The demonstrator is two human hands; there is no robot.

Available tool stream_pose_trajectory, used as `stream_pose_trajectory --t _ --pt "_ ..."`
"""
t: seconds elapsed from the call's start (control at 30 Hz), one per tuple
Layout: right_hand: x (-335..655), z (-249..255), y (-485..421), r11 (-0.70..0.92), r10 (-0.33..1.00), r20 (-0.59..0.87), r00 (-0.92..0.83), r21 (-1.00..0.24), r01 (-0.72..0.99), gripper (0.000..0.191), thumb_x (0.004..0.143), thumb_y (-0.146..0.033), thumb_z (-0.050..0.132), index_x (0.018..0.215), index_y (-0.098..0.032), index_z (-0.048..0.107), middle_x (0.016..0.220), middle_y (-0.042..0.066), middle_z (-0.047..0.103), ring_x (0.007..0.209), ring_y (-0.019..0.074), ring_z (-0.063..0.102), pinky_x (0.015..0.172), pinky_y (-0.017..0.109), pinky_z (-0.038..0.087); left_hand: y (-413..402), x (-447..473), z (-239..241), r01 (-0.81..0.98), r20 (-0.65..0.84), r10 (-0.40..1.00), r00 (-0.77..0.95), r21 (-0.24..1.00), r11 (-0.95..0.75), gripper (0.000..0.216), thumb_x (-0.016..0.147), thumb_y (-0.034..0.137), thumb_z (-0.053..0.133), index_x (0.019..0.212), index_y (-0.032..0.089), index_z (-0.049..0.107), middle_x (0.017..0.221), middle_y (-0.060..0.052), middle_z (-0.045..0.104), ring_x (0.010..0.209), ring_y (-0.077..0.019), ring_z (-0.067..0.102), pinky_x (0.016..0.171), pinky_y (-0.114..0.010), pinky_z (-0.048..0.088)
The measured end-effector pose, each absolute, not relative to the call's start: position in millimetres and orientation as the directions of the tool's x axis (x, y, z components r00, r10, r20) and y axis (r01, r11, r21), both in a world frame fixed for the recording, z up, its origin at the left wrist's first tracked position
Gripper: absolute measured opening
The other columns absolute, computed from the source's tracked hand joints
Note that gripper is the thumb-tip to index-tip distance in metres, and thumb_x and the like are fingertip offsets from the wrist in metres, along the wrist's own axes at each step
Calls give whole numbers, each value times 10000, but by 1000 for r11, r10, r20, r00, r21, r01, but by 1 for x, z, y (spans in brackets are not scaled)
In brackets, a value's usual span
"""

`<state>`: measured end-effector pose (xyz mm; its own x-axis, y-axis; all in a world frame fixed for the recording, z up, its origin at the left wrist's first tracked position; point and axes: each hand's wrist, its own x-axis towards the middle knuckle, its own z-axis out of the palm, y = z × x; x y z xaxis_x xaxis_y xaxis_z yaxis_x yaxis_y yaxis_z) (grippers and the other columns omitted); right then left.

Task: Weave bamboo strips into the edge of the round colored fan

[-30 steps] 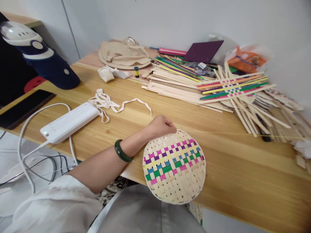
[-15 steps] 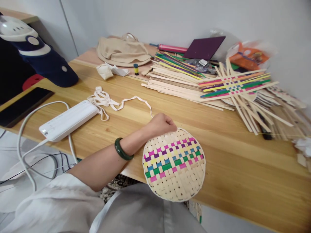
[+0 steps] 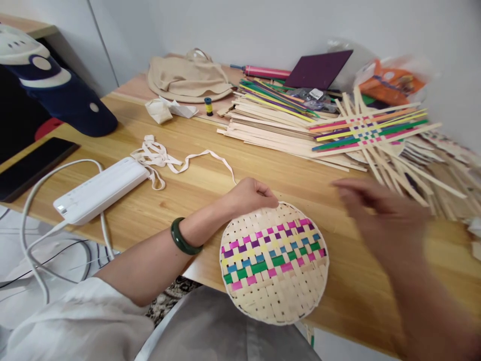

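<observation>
One woven disc at near edge of worktop, pinched at top rim by left hand. Apart, right of disc: right hand, blurred, partly curled; can't tell if holding anything. Farther out: one power strip, one spool, one phone.

We note wooden table under and around left fingers, yellow-brown, grain visible. Beyond fingers, plain pale-grey wall. Far left of fingers, thin dark seam, slanted in our view; farther left, second wooden surface. Nearer than fingers, past table edge, pale floor. We record soft, diffuse light.
</observation>
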<state>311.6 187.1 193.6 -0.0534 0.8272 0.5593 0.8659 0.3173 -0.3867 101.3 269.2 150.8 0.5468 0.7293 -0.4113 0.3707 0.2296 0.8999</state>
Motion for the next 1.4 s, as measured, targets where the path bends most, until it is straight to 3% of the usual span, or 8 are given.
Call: stream_pose_trajectory --t 0.1,0.23,0.73,1.4 --pt "290 163 192 332 858 506 -92 -407 851 131 873 -197 559 920 -210 680 815 10 680 671 99 609 573 200 466 270 102 151 357 -421 731 537 899 255 180 667 281 653 747 127 702 629 -5 623 509 -73 511 480 -186 397" --pt "279 141 188 362 824 547 -150 -303 882 160 848 -145 570 962 -187 674 815 24 677 700 126 617 615 239 475 272 103 153 351 -428 737 523 896 271 162 672 264 651 740 126 701 650 -8 636 541 -79 530 510 -188 414" --pt "282 141 183 418 782 566 -261 -166 893 139 820 -98 596 915 -165 672 715 6 628 655 113 578 560 231 408 270 104 150 336 -419 728 543 903 270 128 681 255 656 712 135 686 646 2 635 549 -66 527 497 -164 407" --pt "285 145 183 445 796 531 -289 -191 875 145 811 -95 612 923 -161 676 694 -2 623 632 103 564 546 225 399 268 105 153 355 -438 721 537 892 278 123 689 247 643 713 134 683 651 2 636 546 -69 531 499 -175 404"
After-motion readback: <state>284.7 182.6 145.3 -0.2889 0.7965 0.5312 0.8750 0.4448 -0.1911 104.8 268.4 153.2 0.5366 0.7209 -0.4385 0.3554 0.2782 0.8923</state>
